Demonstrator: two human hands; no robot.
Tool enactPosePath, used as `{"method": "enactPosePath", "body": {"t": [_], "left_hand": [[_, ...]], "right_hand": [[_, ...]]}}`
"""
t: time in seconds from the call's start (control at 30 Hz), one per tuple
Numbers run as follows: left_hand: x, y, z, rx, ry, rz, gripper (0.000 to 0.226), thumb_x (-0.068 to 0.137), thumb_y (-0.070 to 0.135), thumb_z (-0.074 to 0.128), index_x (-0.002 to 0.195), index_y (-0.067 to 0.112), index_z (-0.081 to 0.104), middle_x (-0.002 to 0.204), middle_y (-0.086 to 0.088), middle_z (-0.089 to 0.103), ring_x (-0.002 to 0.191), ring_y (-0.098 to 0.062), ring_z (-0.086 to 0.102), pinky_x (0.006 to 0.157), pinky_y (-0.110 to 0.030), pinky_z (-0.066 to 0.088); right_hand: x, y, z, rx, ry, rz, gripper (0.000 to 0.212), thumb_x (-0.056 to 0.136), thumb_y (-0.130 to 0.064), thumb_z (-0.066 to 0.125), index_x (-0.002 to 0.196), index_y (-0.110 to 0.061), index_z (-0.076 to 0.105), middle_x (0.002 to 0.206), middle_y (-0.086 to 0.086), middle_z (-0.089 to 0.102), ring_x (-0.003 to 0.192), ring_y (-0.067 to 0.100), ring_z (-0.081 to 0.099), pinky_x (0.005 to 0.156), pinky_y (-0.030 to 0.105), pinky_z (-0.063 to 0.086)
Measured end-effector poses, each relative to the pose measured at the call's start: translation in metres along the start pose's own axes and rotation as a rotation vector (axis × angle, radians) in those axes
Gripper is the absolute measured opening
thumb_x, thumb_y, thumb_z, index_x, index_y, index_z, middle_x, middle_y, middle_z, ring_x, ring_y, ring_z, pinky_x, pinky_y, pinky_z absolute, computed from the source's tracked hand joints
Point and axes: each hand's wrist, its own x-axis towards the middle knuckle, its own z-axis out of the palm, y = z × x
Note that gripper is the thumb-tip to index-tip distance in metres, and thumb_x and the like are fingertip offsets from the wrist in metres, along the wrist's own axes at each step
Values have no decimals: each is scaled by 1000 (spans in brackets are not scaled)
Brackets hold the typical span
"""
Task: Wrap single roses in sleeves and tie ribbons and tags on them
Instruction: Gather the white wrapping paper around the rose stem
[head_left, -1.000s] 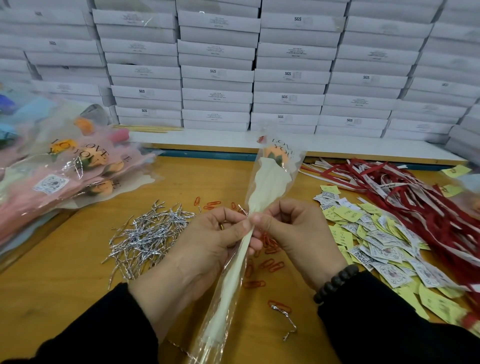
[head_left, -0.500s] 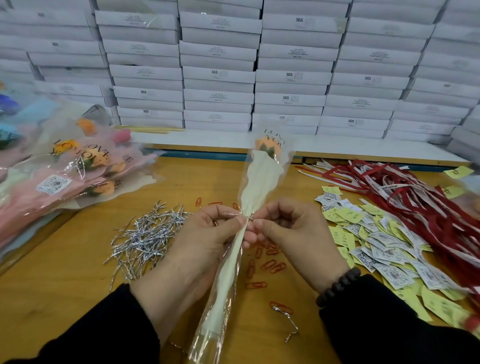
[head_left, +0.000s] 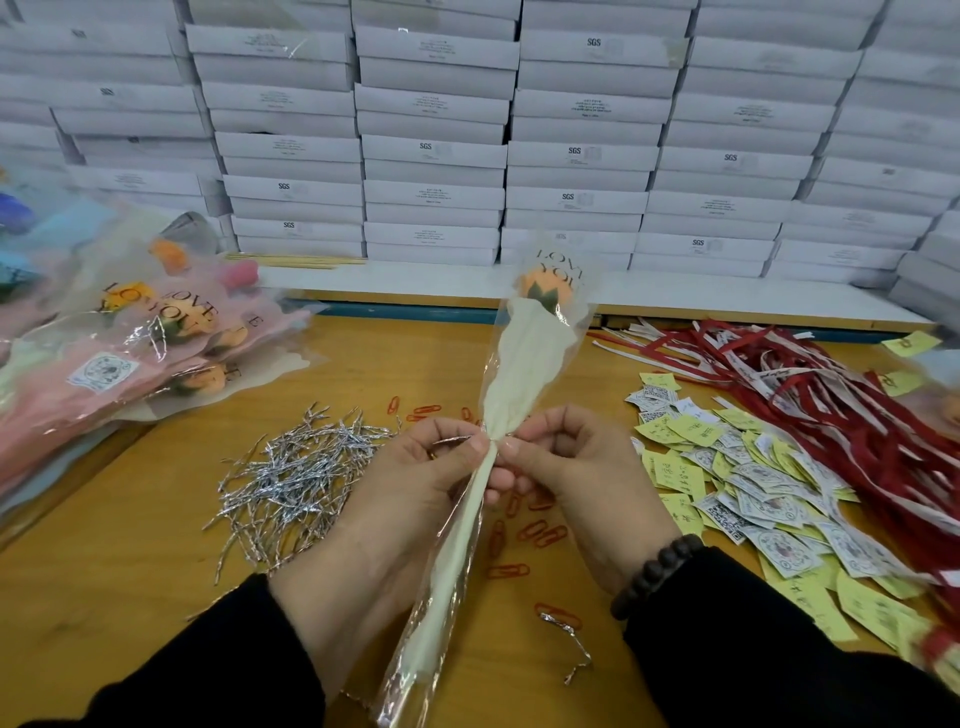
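The left hand (head_left: 415, 483) and the right hand (head_left: 576, 478) meet at the narrow waist of a wrapped rose (head_left: 524, 364), each pinching an end of a crinkled silver twist tie (head_left: 457, 440) at the gather of the sleeve. The sleeve is glossy clear film printed with dark letters over a matte cream paper cone, and the orange bloom (head_left: 545, 286) sits at its far end; the stem end runs toward the near edge between two black sleeves and is cut off at the bottom of the view. A dark bead bracelet (head_left: 657, 574) rings the right wrist. Below the hands lies the smooth orange wood of the surface (head_left: 104, 597), with open room near left. A bristly heap of silver ties (head_left: 291, 478) lies left of the hands, red paper clips (head_left: 540, 532) scatter under them, and one bent tie (head_left: 569, 642) lies alone near right. Yellow and white printed tags (head_left: 753, 499) spread at right, their print too small to read, beside a tangle of red and white ribbons (head_left: 831, 405). Finished roses in pink sleeves (head_left: 130, 353) pile at the left edge, blurred. Flat white boxes (head_left: 431, 156) stack like a wall along the far side.
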Motion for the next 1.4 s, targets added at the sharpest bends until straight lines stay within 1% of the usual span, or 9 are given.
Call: {"method": "enactPosePath", "body": {"t": [0.07,0.13,0.27,0.43,0.57,0.77,1.13,1.27,1.4], "left_hand": [[0,-1,0,-19,1,-19,8,86,2,56,79,5,60,52,-10,63,38,-11,56,39,-14,46],[0,-1,-1,-28,0,-31,8,86,2,56,80,5,61,51,-9,63,38,-11,56,39,-14,45],[2,0,-1,-64,-33,-79,7,86,5,54,83,3,61,50,-8,61,38,-11,54,39,-14,44],[3,0,-2,-101,-1,-97,2,85,3,55,86,5,54,48,-11,59,36,-13,53,38,-15,44],[3,-1,-2,-131,52,-67,18,84,2,58,85,13,44,47,-13,59,35,-15,52,38,-16,42],[2,-2,-2,-69,45,-29,2,83,2,58,82,1,58,50,-12,62,38,-13,56,40,-16,46],[3,-2,-2,-70,73,-44,7,81,4,61,82,-2,64,49,-13,61,38,-12,56,39,-15,47],[2,-2,-2,-36,81,-46,14,72,14,66,75,0,68,49,-11,61,36,-11,53,39,-14,45],[1,-2,0,-24,75,-61,14,68,13,68,74,0,68,48,-10,60,36,-10,52,38,-13,44]], "right_hand": [[1,2,0,139,-31,129,13,77,-3,70,83,-6,59,55,-1,62,44,5,53,44,16,44],[2,4,0,195,-87,172,8,79,-1,67,83,-5,61,52,-1,60,43,5,52,43,16,43],[2,2,-2,135,-140,58,15,83,2,62,74,-10,62,57,0,60,49,5,53,46,15,43],[0,2,-2,68,-152,-35,16,83,5,61,75,-9,61,64,2,59,54,8,55,50,15,44],[-1,1,-1,63,-140,-65,18,83,6,61,74,-9,60,64,0,60,54,9,55,50,15,44],[-1,3,0,48,-122,-86,18,82,5,62,74,-10,62,64,-1,61,57,10,57,52,14,45],[-2,2,0,27,-111,-120,13,81,5,64,76,-8,62,69,4,60,57,9,56,56,15,48],[-2,1,-1,8,-125,-141,15,81,3,64,75,-11,63,70,3,61,61,10,58,59,16,49],[-2,1,-2,2,-135,-122,13,82,3,64,77,-9,61,68,-1,63,58,7,59,54,15,46]]}}
